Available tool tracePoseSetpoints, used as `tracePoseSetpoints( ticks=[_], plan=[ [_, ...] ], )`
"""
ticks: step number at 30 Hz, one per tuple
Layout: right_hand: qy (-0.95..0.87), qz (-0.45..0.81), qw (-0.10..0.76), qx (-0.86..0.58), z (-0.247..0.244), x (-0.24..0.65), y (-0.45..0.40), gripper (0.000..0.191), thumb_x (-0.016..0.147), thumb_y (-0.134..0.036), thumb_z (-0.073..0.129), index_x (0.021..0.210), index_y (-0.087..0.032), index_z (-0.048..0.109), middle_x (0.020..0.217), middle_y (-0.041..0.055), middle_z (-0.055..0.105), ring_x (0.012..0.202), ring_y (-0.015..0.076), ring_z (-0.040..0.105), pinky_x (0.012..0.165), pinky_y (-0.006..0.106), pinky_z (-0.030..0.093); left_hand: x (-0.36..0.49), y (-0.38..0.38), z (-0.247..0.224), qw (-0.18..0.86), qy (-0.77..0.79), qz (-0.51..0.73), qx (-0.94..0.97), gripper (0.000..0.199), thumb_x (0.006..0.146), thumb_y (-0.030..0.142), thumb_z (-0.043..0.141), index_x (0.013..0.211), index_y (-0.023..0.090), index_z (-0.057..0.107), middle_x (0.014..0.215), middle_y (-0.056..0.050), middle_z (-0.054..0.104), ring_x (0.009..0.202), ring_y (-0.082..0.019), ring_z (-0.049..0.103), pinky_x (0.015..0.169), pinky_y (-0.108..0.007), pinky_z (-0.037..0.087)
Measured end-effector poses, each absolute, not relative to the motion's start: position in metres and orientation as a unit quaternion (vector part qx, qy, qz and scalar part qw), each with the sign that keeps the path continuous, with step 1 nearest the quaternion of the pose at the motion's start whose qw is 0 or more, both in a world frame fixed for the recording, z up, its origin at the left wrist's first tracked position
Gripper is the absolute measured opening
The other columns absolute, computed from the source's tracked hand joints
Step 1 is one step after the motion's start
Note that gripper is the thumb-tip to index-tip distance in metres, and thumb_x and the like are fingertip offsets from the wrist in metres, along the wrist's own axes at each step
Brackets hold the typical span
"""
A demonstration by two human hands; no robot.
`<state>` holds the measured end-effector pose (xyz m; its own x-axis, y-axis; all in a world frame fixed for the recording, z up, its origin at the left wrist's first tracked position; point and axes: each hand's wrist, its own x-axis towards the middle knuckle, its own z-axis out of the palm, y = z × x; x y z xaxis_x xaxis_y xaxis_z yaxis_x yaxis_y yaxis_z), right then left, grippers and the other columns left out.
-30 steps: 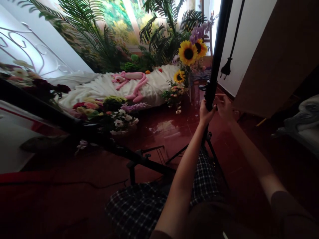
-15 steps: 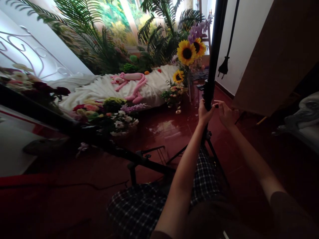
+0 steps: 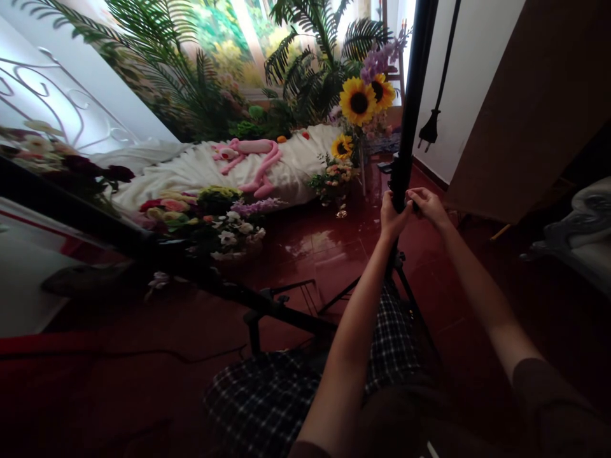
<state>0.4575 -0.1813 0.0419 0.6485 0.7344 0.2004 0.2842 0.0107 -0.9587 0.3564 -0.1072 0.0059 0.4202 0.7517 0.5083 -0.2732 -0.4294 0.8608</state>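
Now, mid-grip on a black tripod stand's pole [image 3: 407, 127], near upright over glossy red floor tiles [image 3: 310, 254]: left hand [image 3: 394, 219] wrapped closed around it, right hand [image 3: 426, 207] pinching a small fitting [image 3: 409, 203] at its side, that fitting's kind too hidden to tell. Farther off, sunflowers [image 3: 358, 102] and a pink plush toy [image 3: 248, 159].

Tall black light stand [image 3: 414, 76], slim dark pole leaning slightly in the view and running out past the top edge, standing on splayed tripod legs [image 3: 405, 299] on a glossy red tile floor [image 3: 305, 267]; small dark bracket [image 3: 386, 166] jutting from the pole just above the left hand [image 3: 394, 219], wrapped around the pole; right hand [image 3: 427, 207] close beside it, fingers [image 3: 411, 198] against the pole at the same height, any collar or knob there too shadowed to make out
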Motion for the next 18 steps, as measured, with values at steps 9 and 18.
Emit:
tracePoseSetpoints(
  ticks=[9,18],
  plan=[
    [-0.292,0.286,0.568,-0.715,0.073,0.447,-0.185,0.001,0.084,-0.013,0.067,0.084,-0.013,0.066,0.055,-0.0043,0.056,0.038,0.0035,0.042,0.036,0.016,0.027,0.362,-0.103,-0.003,0.489,0.164,0.531,0.672,0.033,0.08,0.031,0.073,0.104,0.021,0.053,0.087,-0.001,0.06,0.078,-0.014,0.06,0.074,-0.029,0.049],
    [-0.26,0.278,0.615,-0.69,0.067,0.441,-0.184,0.007,0.082,-0.015,0.071,0.082,-0.013,0.065,0.052,-0.005,0.055,0.035,0.0034,0.04,0.033,0.017,0.022,0.352,-0.122,0.0,0.471,0.19,0.553,0.66,0.033,0.085,0.037,0.07,0.112,0.022,0.058,0.107,-0.009,0.064,0.098,-0.021,0.064,0.092,-0.039,0.051]
  ],
)
